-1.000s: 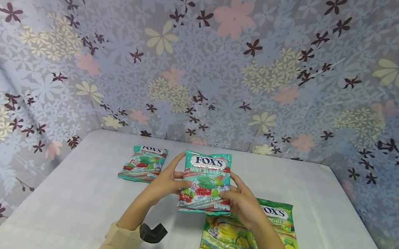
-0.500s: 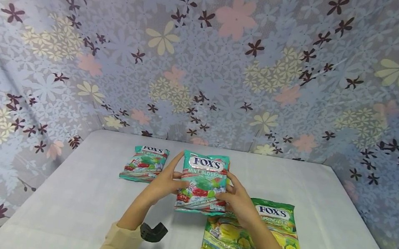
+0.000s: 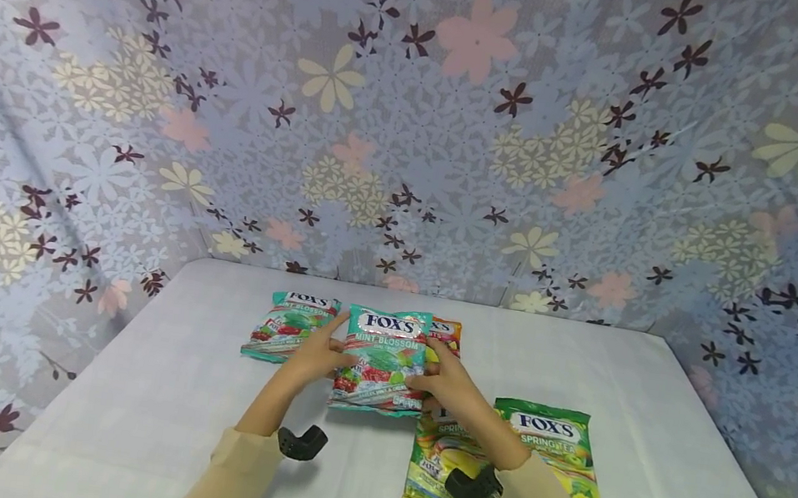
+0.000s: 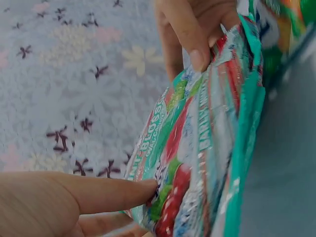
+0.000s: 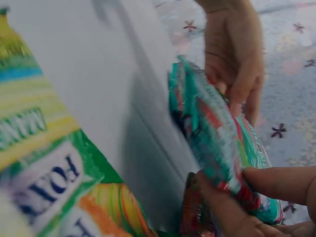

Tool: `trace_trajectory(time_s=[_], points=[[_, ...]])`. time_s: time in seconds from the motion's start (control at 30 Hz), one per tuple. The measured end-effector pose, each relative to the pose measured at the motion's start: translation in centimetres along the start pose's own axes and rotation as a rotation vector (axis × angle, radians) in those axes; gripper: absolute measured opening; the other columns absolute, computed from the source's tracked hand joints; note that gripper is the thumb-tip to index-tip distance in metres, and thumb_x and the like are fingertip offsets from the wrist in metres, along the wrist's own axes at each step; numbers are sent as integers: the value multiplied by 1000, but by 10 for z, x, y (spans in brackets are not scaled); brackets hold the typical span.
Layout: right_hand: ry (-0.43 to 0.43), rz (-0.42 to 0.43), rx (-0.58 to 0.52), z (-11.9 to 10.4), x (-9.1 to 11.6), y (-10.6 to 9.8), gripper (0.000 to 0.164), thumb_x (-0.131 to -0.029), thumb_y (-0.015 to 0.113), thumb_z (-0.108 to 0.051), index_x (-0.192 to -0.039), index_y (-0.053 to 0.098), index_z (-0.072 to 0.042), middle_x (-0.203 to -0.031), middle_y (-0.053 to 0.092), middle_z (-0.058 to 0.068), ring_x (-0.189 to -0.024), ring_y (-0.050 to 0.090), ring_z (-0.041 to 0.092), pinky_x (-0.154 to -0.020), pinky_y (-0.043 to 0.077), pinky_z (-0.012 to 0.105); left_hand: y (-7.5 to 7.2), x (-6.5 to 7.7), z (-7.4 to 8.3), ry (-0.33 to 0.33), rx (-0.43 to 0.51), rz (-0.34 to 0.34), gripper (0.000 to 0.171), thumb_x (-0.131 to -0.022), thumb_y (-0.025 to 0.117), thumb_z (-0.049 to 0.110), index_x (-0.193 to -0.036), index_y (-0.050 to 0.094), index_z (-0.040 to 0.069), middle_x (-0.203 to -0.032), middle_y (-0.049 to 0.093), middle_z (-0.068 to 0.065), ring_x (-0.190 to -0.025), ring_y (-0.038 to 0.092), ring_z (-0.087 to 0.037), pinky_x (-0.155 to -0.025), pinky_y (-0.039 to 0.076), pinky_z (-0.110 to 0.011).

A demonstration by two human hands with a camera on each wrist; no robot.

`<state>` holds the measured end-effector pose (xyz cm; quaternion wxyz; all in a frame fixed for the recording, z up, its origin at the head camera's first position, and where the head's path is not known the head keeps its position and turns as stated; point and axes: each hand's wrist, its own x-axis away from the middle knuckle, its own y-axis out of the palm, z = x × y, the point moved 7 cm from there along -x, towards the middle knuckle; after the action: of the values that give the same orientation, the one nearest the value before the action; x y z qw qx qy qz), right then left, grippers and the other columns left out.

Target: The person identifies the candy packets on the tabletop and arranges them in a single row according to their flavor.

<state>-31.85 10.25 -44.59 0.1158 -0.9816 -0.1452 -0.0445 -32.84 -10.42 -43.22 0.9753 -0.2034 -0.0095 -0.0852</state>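
Note:
Both hands hold a teal Fox's Mint Blossom candy bag (image 3: 381,369) upright, front facing me, over the middle of the table. My left hand (image 3: 311,358) grips its left side, thumb on the front and fingers toward the back. On the opposite side my right hand (image 3: 455,388) pinches the edge the same way. The left wrist view has the left thumb (image 4: 113,192) pressing the printed face of the bag. A second Mint Blossom bag (image 3: 282,330) lies to the left, partly behind the left hand. An orange-red Fox's bag (image 3: 452,333) shows partly behind the right hand.
Two green-yellow Fox's Spring Tea bags, one (image 3: 446,491) under the right forearm and one (image 3: 548,426) beside it, lie on the right of the white table (image 3: 135,416). Floral cloth (image 3: 411,158) rises behind the table's back edge.
Both hands have moved left with the held Mint Blossom bag, nearer the other teal bag. The orange-red bag has come into view behind it. The bags on the table stay put.

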Motion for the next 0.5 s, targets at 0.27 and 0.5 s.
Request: trace_trajectory(time_s=[0.27, 0.5], points=[[-17, -33, 44, -1, -31, 21, 82, -85, 71, 2, -152, 23, -1, -75, 58, 8, -58, 62, 22, -57, 56, 42, -24, -12, -10, -30, -241, 160, 60, -84, 74, 6, -137, 48, -8, -109, 64, -25, -77, 64, -25, -63, 52, -36], [1, -45, 43, -4, -53, 31, 87, -81, 70, 9, -151, 20, 3, -95, 63, 18, -72, 66, 26, -58, 56, 38, -36, -24, -16, -5, -328, 237, 58, -82, 73, 5, -135, 52, -6, -94, 66, -20, -68, 57, -24, -59, 46, -35]])
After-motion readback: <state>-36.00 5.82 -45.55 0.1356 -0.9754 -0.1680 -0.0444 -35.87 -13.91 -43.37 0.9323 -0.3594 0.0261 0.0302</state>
